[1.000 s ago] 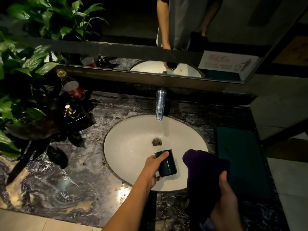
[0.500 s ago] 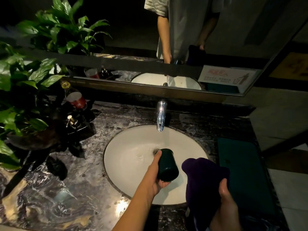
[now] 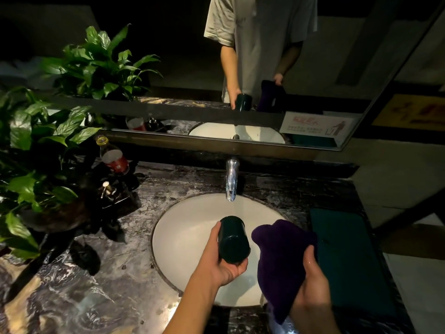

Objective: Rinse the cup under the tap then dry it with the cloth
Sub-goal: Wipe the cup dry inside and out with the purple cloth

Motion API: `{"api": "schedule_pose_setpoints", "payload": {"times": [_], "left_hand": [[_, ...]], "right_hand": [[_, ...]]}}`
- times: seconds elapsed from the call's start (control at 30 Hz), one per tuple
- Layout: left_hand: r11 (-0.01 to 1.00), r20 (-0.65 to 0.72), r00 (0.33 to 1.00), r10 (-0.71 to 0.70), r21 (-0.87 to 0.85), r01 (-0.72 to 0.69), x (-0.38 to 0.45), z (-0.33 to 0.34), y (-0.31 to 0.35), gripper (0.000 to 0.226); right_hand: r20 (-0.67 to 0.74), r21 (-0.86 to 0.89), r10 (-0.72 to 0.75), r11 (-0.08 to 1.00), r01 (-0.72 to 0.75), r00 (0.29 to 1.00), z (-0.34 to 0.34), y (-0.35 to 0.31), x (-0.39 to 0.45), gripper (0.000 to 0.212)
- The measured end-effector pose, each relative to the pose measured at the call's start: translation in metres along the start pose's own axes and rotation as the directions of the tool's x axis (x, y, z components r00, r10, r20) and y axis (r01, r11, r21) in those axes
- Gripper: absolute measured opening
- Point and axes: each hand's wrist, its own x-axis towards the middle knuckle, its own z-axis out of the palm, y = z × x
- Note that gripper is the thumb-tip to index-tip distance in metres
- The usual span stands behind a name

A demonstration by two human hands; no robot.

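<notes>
The person is standing at a dark marble counter (image 3: 101, 292), holding both hands out over the white oval basin (image 3: 183, 237). The left hand (image 3: 222, 261) is gripping a dark green cup (image 3: 233, 238), thumb lying along its left side and fingers curled under and around its lower end, so the cup is lying tilted, one end pointing away toward the chrome tap (image 3: 231, 180) and the near end resting in the palm. The cup is hovering above the basin, below and just in front of the tap's spout; a faint stream of water seems to be falling from the spout just behind it, though in this dim light I cannot tell whether it is striking the cup. The right hand (image 3: 313, 292) is clutching a dark purple cloth (image 3: 281, 259), fingers closed around its bunched lower part while the loose upper part is standing up just beside the cup, not quite touching it. A teal mat (image 3: 346, 259) is lying on the counter to the right. On the left, a leafy plant (image 3: 36, 150) and a red-labelled bottle (image 3: 113, 157) are sitting by the mirror (image 3: 168, 68).
</notes>
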Motion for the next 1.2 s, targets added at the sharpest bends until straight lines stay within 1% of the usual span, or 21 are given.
{"api": "schedule_pose_setpoints", "payload": {"times": [0.13, 0.27, 0.37, 0.43, 0.5, 0.57, 0.63, 0.67, 0.7, 0.73, 0.77, 0.8, 0.87, 0.9, 0.93, 1.0, 1.03, 1.07, 1.1, 1.17, 1.2], "left_hand": [[0.995, 0.022, 0.997, 0.070, 0.066, -0.071, -0.012, 0.002, 0.008, 0.075], [0.944, 0.053, 0.973, 0.227, 0.232, -0.233, -0.022, 0.004, 0.015, 0.060], [0.884, 0.103, 0.934, 0.342, 0.302, -0.357, -0.031, 0.009, 0.014, 0.055], [0.853, 0.155, 0.913, 0.378, 0.325, -0.409, -0.037, 0.015, 0.011, 0.054], [0.801, 0.217, 0.881, 0.420, 0.368, -0.473, -0.043, 0.023, 0.009, 0.056], [0.713, 0.255, 0.826, 0.503, 0.417, -0.563, -0.048, 0.033, 0.009, 0.060], [0.646, 0.253, 0.775, 0.580, 0.436, -0.626, -0.057, 0.046, 0.011, 0.058], [0.622, 0.246, 0.750, 0.614, 0.434, -0.652, -0.060, 0.052, 0.012, 0.049], [0.592, 0.259, 0.720, 0.644, 0.428, -0.683, -0.064, 0.058, 0.014, 0.038], [0.554, 0.287, 0.686, 0.668, 0.425, -0.716, -0.068, 0.063, 0.015, 0.028], [0.515, 0.316, 0.654, 0.687, 0.424, -0.745, -0.072, 0.067, 0.015, 0.022], [0.485, 0.332, 0.631, 0.701, 0.427, -0.763, -0.076, 0.069, 0.015, 0.023], [0.465, 0.335, 0.610, 0.718, 0.422, -0.778, -0.083, 0.070, 0.012, 0.042], [0.472, 0.338, 0.608, 0.718, 0.405, -0.783, -0.085, 0.069, 0.010, 0.051], [0.474, 0.347, 0.606, 0.716, 0.395, -0.787, -0.088, 0.069, 0.008, 0.056], [0.466, 0.356, 0.609, 0.709, 0.412, -0.783, -0.094, 0.071, 0.003, 0.059], [0.467, 0.360, 0.617, 0.700, 0.423, -0.776, -0.097, 0.073, 0.002, 0.059], [0.471, 0.365, 0.630, 0.686, 0.438, -0.766, -0.100, 0.075, 0.000, 0.060], [0.473, 0.373, 0.642, 0.669, 0.453, -0.756, -0.104, 0.077, 0.000, 0.062], [0.472, 0.391, 0.659, 0.643, 0.475, -0.742, -0.112, 0.080, 0.000, 0.068], [0.467, 0.395, 0.663, 0.636, 0.487, -0.738, -0.115, 0.082, 0.000, 0.068]], "right_hand": [[-0.009, -0.165, -0.088, 0.983, 0.085, 0.996, 0.013, 0.002, 0.003, 0.053], [0.031, -0.263, -0.188, 0.946, 0.189, 0.982, 0.035, 0.007, 0.001, 0.046], [0.101, -0.388, -0.246, 0.882, 0.266, 0.964, 0.053, 0.015, -0.007, 0.053], [0.206, -0.495, -0.271, 0.800, 0.339, 0.940, 0.062, 0.021, -0.013, 0.056], [0.358, -0.638, -0.247, 0.639, 0.429, 0.900, 0.069, 0.028, -0.019, 0.061], [0.507, -0.721, -0.227, 0.415, 0.554, 0.831, 0.073, 0.036, -0.020, 0.071], [0.651, -0.722, -0.227, 0.109, 0.683, 0.724, 0.080, 0.039, -0.016, 0.060], [0.707, -0.697, -0.214, -0.052, 0.716, 0.673, 0.083, 0.039, -0.012, 0.055], [0.741, -0.671, -0.203, -0.173, 0.722, 0.640, 0.087, 0.038, -0.007, 0.053], [0.753, -0.658, -0.208, -0.246, 0.712, 0.624, 0.092, 0.036, -0.004, 0.053], [0.752, -0.659, -0.223, -0.271, 0.701, 0.621, 0.097, 0.033, -0.001, 0.053], [0.745, -0.667, -0.237, -0.246, 0.703, 0.624, 0.104, 0.029, 0.002, 0.052], [0.715, -0.683, -0.279, -0.086, 0.725, 0.641, 0.118, 0.022, 0.005, 0.052], [0.674, -0.692, -0.309, 0.052, 0.720, 0.671, 0.124, 0.019, 0.005, 0.057], [0.600, -0.694, -0.331, 0.237, 0.680, 0.728, 0.129, 0.017, 0.004, 0.067], [0.394, -0.652, -0.284, 0.584, 0.483, 0.874, 0.131, 0.012, 0.005, 0.088], [0.328, -0.613, -0.235, 0.684, 0.395, 0.915, 0.129, 0.010, 0.005, 0.091], [0.294, -0.591, -0.213, 0.726, 0.352, 0.932, 0.127, 0.010, 0.006, 0.087], [0.275, -0.587, -0.222, 0.732, 0.346, 0.936, 0.125, 0.011, 0.005, 0.076], [0.280, -0.600, -0.261, 0.703, 0.381, 0.924, 0.125, 0.011, 0.003, 0.038], [0.295, -0.615, -0.280, 0.676, 0.406, 0.914, 0.127, 0.011, 0.001, 0.028]]}}
